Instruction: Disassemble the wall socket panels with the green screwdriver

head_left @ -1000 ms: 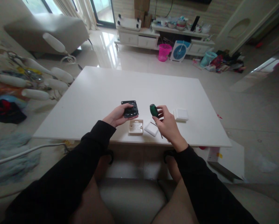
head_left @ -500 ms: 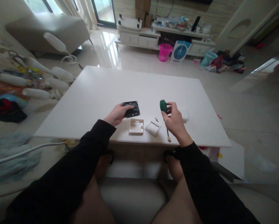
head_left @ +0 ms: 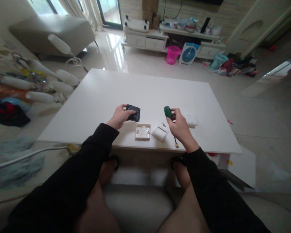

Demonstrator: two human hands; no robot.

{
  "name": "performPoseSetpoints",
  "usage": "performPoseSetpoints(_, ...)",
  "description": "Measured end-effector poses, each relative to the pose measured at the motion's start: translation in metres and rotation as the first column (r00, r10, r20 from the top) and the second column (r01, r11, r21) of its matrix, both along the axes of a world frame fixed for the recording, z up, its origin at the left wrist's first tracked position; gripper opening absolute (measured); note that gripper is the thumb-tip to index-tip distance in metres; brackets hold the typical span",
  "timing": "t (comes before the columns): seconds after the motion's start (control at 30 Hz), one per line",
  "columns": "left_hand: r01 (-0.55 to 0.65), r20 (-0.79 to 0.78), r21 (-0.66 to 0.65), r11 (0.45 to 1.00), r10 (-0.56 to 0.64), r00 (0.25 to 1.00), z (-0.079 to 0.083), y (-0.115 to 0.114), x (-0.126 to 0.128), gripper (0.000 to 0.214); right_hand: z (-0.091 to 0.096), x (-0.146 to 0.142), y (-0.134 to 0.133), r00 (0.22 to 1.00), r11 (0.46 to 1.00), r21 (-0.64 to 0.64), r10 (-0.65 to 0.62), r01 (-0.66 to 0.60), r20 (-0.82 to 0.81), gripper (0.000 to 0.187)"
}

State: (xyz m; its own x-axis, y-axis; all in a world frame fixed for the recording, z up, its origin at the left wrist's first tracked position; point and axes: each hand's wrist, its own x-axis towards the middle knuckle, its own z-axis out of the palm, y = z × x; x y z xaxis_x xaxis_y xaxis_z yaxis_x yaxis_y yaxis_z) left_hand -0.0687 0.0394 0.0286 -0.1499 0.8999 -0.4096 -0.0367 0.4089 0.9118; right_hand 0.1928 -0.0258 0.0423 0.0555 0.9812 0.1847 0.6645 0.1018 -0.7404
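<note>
My left hand (head_left: 120, 116) grips a thin black square plate (head_left: 133, 113) by its left side, thumb across the face; it looks like the back of a wall switch. My right hand (head_left: 180, 125) is closed around a green tool handle (head_left: 168, 112), thick and rounded; the rest of the tool is hidden. Below the black plate sits an open white square mounting box (head_left: 143, 132). To its right lies a white square frame (head_left: 159, 132) with a slot. Small dark screw-like pieces (head_left: 164, 124) are just beyond the frame. Near the table edge is a thin dark rod with a yellow end (head_left: 177, 146).
Everything lies on a white table (head_left: 145, 90). A white square piece (head_left: 191, 119) lies behind my right hand. Left of the table stands a lamp (head_left: 63, 45) with several white shades. Beyond are a pink basket (head_left: 173, 55), a blue fan (head_left: 189, 53) and a low cabinet (head_left: 135, 39).
The black plate has shifted slightly left and turned in my left hand. My right hand with the green tool has moved a little left. The pieces on the table stay put.
</note>
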Motion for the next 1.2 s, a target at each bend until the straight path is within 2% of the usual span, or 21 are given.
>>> performPoseSetpoints(0.1, 0.169, -0.1, -0.009, 0.986, -0.169, 0.981, -0.008, -0.006, 0.002, 0.041, 0.0, -0.001, 0.001, 1.0, 1.0, -0.001, 0.013, -0.013, -0.008, 0.035)
performPoseSetpoints(0.17, 0.307, -0.232, 0.03, 0.951, -0.292, 0.928, -0.013, -0.012, 0.007, 0.043, -0.001, -0.002, 0.001, 1.0, 1.0, -0.002, 0.019, -0.019, -0.01, 0.035)
performPoseSetpoints(0.23, 0.396, -0.345, 0.073, 0.915, -0.349, 0.871, -0.016, -0.016, 0.012, 0.047, -0.001, -0.002, 0.001, 1.0, 1.0, -0.002, 0.025, -0.025, -0.007, 0.035)
performPoseSetpoints(0.4, 0.406, -0.394, 0.098, 0.908, -0.34, 0.854, -0.016, -0.015, 0.016, 0.051, -0.002, -0.002, 0.0, 0.999, 0.999, -0.006, 0.034, -0.034, 0.0, 0.034)
performPoseSetpoints(0.6, 0.508, -0.402, 0.029, 0.861, -0.455, 0.794, -0.018, -0.014, 0.014, 0.044, 0.0, -0.002, -0.001, 0.999, 0.999, -0.008, 0.036, -0.036, -0.004, 0.033)
performPoseSetpoints(0.8, 0.545, -0.391, 0.046, 0.837, -0.486, 0.781, -0.018, -0.013, 0.014, 0.04, 0.001, -0.004, -0.002, 0.999, 0.999, -0.021, 0.043, -0.043, 0.002, 0.032)
performPoseSetpoints(0.87, 0.629, -0.406, 0.051, 0.775, -0.56, 0.723, -0.015, -0.012, 0.013, 0.041, 0.001, -0.004, -0.002, 0.999, 0.999, -0.024, 0.048, -0.048, 0.001, 0.032)
performPoseSetpoints(0.97, 0.769, -0.453, 0.053, 0.636, -0.671, 0.587, -0.013, -0.011, 0.01, 0.041, -0.001, -0.004, -0.002, 0.999, 0.998, -0.022, 0.053, -0.053, 0.006, 0.032)
performPoseSetpoints(1.03, 0.808, -0.469, 0.047, 0.587, -0.701, 0.537, -0.014, -0.012, 0.009, 0.04, -0.002, -0.004, -0.001, 0.999, 0.998, -0.018, 0.053, -0.053, 0.013, 0.033)
performPoseSetpoints(1.1, 0.803, -0.478, 0.042, 0.595, -0.694, 0.539, -0.016, -0.012, 0.009, 0.042, -0.004, -0.005, -0.001, 0.998, 0.998, -0.016, 0.054, -0.054, 0.019, 0.033)
performPoseSetpoints(1.2, 0.737, -0.512, 0.038, 0.674, -0.621, 0.594, -0.019, -0.012, 0.01, 0.049, -0.005, -0.005, 0.0, 0.998, 0.998, -0.017, 0.061, -0.06, 0.024, 0.034)
